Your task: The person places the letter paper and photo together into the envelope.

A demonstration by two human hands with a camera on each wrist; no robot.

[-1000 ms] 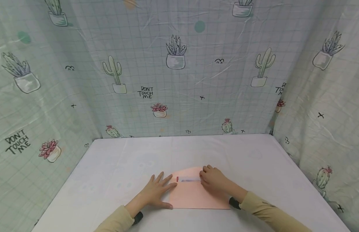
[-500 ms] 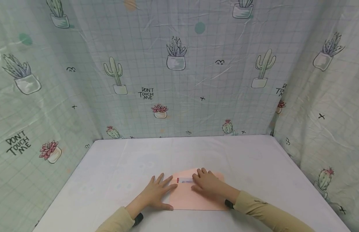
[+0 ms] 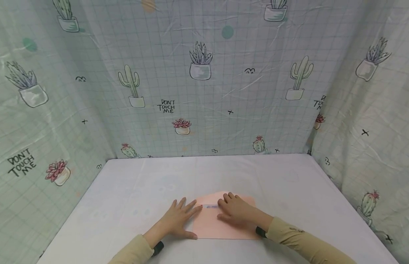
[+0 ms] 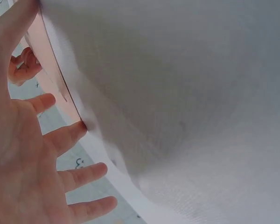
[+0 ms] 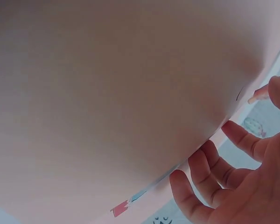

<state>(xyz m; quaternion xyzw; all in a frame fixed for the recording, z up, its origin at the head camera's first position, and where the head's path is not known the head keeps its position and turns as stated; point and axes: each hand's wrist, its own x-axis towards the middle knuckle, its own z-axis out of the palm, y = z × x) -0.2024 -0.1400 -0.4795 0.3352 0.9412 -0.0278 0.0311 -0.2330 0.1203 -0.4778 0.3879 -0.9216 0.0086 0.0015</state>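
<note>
A pink envelope (image 3: 209,225) lies flat on the white table, its flap (image 3: 217,196) unfolded away from me. From its opening shows a narrow strip of a printed slip of paper (image 3: 210,206) with a red end, also seen in the right wrist view as a thin paper edge (image 5: 121,208). My left hand (image 3: 179,219) is spread at the envelope's left side, some fingertips touching its edge. Over the right half lies my right hand (image 3: 238,211), hiding part of the slip. In the right wrist view its slightly bent fingertips (image 5: 179,179) touch the opening where the slip goes in.
The white table (image 3: 151,183) extends around the envelope on all sides. Behind and beside it hangs a cactus-printed curtain (image 3: 224,88). Dark bands (image 3: 157,248) sit at both wrists.
My right hand has shifted left along the opening. The visible strip of the slip has become narrower, sinking deeper into the envelope. My left hand stays in place.
</note>
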